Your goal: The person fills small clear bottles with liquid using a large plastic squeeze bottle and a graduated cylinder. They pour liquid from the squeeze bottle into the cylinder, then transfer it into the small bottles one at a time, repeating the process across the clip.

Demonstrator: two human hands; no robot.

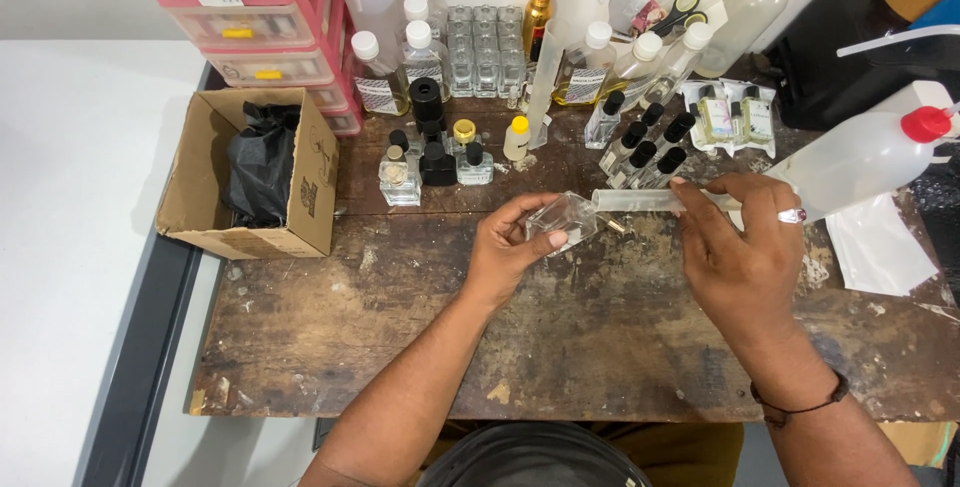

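I keep my left hand pinched around the bottle, tilted with its mouth toward the tube, and I'd hold it steady so nothing spills onto the table. My right hand grips the tube between thumb and fingertips, lying almost level; I judge its tip should sit right at the bottle's neck before tipping further. The bottle sits at frame centre: small, square, clear glass, uncapped, seemingly empty.
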